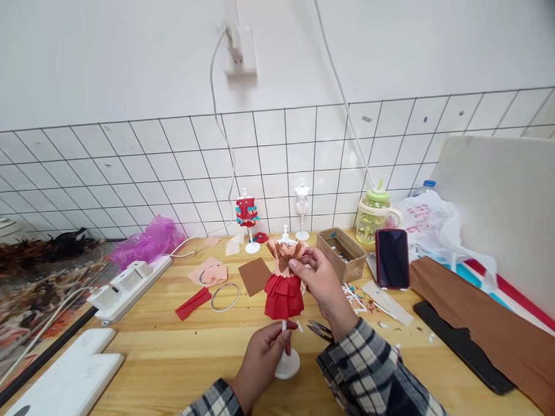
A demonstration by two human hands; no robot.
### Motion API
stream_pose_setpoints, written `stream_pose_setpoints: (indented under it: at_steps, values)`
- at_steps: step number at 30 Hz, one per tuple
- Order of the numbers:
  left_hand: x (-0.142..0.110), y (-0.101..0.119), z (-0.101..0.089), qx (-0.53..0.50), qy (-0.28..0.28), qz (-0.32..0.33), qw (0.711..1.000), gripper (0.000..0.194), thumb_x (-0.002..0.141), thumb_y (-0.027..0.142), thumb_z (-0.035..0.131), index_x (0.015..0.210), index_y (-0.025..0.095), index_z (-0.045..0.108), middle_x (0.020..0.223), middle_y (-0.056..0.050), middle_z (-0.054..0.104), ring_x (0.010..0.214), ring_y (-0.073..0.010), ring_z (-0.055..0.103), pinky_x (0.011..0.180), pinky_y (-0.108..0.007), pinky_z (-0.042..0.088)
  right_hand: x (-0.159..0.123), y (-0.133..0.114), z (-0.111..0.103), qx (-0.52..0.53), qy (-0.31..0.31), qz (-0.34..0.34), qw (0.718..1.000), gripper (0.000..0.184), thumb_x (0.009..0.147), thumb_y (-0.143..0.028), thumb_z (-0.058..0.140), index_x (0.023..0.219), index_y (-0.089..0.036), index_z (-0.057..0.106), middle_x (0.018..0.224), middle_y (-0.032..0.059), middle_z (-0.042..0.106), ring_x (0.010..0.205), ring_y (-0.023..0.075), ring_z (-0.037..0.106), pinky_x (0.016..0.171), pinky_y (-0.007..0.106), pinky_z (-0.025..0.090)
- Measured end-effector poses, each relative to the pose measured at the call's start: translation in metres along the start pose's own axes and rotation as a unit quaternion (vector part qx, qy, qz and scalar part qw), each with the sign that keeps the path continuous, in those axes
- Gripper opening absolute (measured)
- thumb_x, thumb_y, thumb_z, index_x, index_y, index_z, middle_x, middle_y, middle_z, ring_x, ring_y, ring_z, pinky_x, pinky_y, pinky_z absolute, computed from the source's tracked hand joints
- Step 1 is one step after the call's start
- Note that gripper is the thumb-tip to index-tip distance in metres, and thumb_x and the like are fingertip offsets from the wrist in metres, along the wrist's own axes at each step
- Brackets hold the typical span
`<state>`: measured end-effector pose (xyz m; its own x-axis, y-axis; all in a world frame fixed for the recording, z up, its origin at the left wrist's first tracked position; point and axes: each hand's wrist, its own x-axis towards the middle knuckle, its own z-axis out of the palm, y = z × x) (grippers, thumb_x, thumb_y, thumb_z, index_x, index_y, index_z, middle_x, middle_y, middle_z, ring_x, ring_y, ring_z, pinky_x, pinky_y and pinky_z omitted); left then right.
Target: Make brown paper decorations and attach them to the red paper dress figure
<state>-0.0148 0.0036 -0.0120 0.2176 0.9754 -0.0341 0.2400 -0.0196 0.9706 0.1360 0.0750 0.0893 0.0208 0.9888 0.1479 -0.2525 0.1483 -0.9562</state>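
Observation:
A small white mannequin stand [287, 366] rests on the wooden table [174, 360] and wears a red pleated paper skirt [284, 296] under a pink and brown ruffled paper top [286, 253]. My left hand [262, 359] is closed around the stand's thin white pole just below the skirt. My right hand [321, 281] pinches the right side of the ruffled top between thumb and fingers. Small scissors [322, 330] lie on the table beside my right wrist.
Behind stand a mannequin in a red dress [247, 213] and a bare white mannequin [302, 204]. Paper pieces [255, 276], a wire ring [225, 297], a cardboard box [342, 254], a phone [392, 259], a green jar [374, 217], a power strip [127, 287] and purple plastic [146, 241] surround them.

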Motion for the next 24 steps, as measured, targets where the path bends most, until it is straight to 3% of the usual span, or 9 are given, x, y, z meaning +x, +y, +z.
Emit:
stream_pose_setpoints:
  at_steps: [3, 6, 8, 11, 15, 19, 22, 24]
  values:
    - [0.002, -0.001, -0.002, -0.020, 0.011, -0.010, 1.000, 0.054, 0.081, 0.061, 0.050, 0.102, 0.013, 0.067, 0.060, 0.000, 0.055, 0.052, -0.0116, 0.043, 0.052, -0.022, 0.033, -0.002, -0.002, 0.000, -0.026, 0.056, -0.036, 0.997, 0.035, 0.073, -0.045, 0.068, 0.094, -0.021, 0.052, 0.079, -0.0012, 0.056, 0.066, 0.0123, 0.054, 0.061, 0.025, 0.043]
    - [0.004, 0.001, -0.003, -0.033, 0.014, -0.021, 0.999, 0.058, 0.080, 0.063, 0.049, 0.101, 0.012, 0.066, 0.058, 0.001, 0.054, 0.050, -0.0108, 0.041, 0.051, -0.022, 0.031, -0.008, -0.007, 0.001, -0.117, 0.119, -0.118, 0.979, 0.025, 0.079, -0.041, 0.061, 0.094, -0.022, 0.054, 0.076, -0.0015, 0.053, 0.060, 0.0121, 0.049, 0.058, 0.026, 0.041]
    - [0.005, 0.002, -0.004, -0.038, 0.017, -0.029, 0.999, 0.059, 0.079, 0.064, 0.050, 0.100, 0.011, 0.066, 0.057, 0.001, 0.053, 0.050, -0.0107, 0.040, 0.050, -0.022, 0.030, -0.015, -0.011, 0.001, -0.205, 0.109, -0.191, 0.954, 0.017, 0.084, -0.037, 0.056, 0.092, -0.022, 0.061, 0.076, 0.0009, 0.057, 0.065, 0.0145, 0.052, 0.063, 0.028, 0.041]
    - [0.004, 0.004, -0.004, -0.042, 0.012, -0.027, 0.999, 0.057, 0.079, 0.063, 0.051, 0.099, 0.011, 0.067, 0.058, 0.001, 0.053, 0.051, -0.0109, 0.041, 0.051, -0.022, 0.031, -0.022, -0.015, 0.003, -0.299, 0.059, -0.257, 0.917, 0.023, 0.089, -0.033, 0.049, 0.093, -0.023, 0.069, 0.085, 0.0045, 0.065, 0.079, 0.0184, 0.057, 0.075, 0.031, 0.042]
    - [0.002, 0.005, -0.003, -0.032, -0.003, -0.027, 0.999, 0.053, 0.078, 0.060, 0.055, 0.099, 0.013, 0.068, 0.057, 0.001, 0.053, 0.053, -0.0115, 0.043, 0.052, -0.022, 0.033, -0.022, -0.017, 0.005, -0.332, 0.038, -0.247, 0.910, 0.027, 0.091, -0.033, 0.046, 0.095, -0.024, 0.071, 0.090, 0.0049, 0.069, 0.085, 0.0202, 0.060, 0.079, 0.033, 0.043]
    - [0.003, 0.003, -0.004, -0.026, -0.007, -0.026, 0.999, 0.051, 0.078, 0.059, 0.054, 0.095, 0.013, 0.069, 0.059, 0.000, 0.058, 0.051, -0.0113, 0.045, 0.051, -0.022, 0.034, -0.025, -0.021, 0.003, -0.264, 0.074, -0.264, 0.925, 0.027, 0.091, -0.033, 0.045, 0.089, -0.023, 0.070, 0.088, 0.0051, 0.071, 0.084, 0.0212, 0.063, 0.076, 0.033, 0.045]
    - [0.010, 0.000, -0.010, -0.017, 0.002, -0.016, 1.000, 0.046, 0.079, 0.056, 0.055, 0.077, 0.012, 0.070, 0.071, -0.006, 0.067, 0.055, -0.0127, 0.051, 0.051, -0.022, 0.036, -0.039, -0.014, -0.010, -0.239, 0.130, -0.282, 0.920, 0.028, 0.092, -0.030, 0.042, 0.085, -0.023, 0.069, 0.087, 0.0058, 0.071, 0.085, 0.0225, 0.063, 0.078, 0.035, 0.045]
    - [0.019, -0.004, -0.016, 0.000, 0.023, -0.005, 1.000, 0.042, 0.079, 0.052, 0.056, 0.074, 0.012, 0.070, 0.077, -0.009, 0.070, 0.061, -0.0156, 0.057, 0.053, -0.023, 0.040, -0.054, 0.001, -0.026, -0.281, 0.112, -0.272, 0.913, 0.028, 0.092, -0.029, 0.042, 0.083, -0.023, 0.068, 0.084, 0.0058, 0.070, 0.081, 0.0221, 0.064, 0.075, 0.034, 0.045]
